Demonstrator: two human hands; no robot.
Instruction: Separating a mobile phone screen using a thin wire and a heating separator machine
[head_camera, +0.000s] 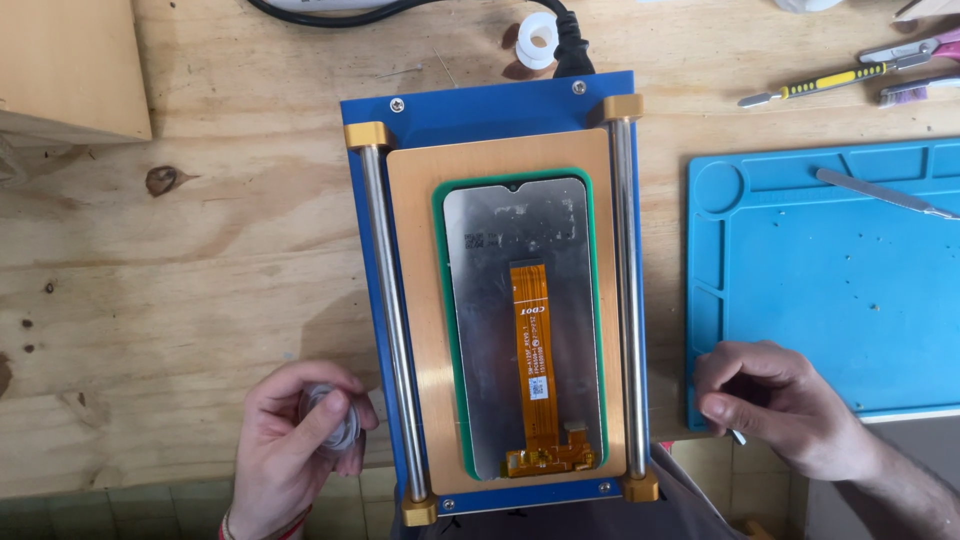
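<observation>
Left hand (292, 445) low at near edge of wooden table (190, 280), fingers curled shut around small clear spool (333, 420), thumb across its front. Right hand (775, 405) at near left corner of blue mat (830, 300), fingers bunched together, pinched on something thin and pale poking out below the knuckles; too small to tell what.

Between the two hands: blue metal plate (470, 110) with two steel rods (390, 320) running away from the wrists, brass blocks (366, 134) at the rod ends. On the plate, a tan board (415, 330) with a green-edged cutout. In the cutout, a phone screen (490, 300) lying back side up, grey metal backing, orange ribbon cable (533, 350) down its middle to a connector at the near end. Screen just right of left hand, just left of right hand, touched by neither.

Beyond right hand: mat with moulded compartments, a few specks on it, slim metal tool (880, 192) lying across its far part. Further off, yellow-handled tool (835, 80) and purple-handled tool (915, 90) on bare wood.

Beyond left hand: open plywood, knots and grain, wooden box (70, 65) at far left corner. Black cable (420, 12) and white tape roll (538, 40) past the plate's far edge.

Below table edge near the wrists: greenish tiled floor (120, 510).
</observation>
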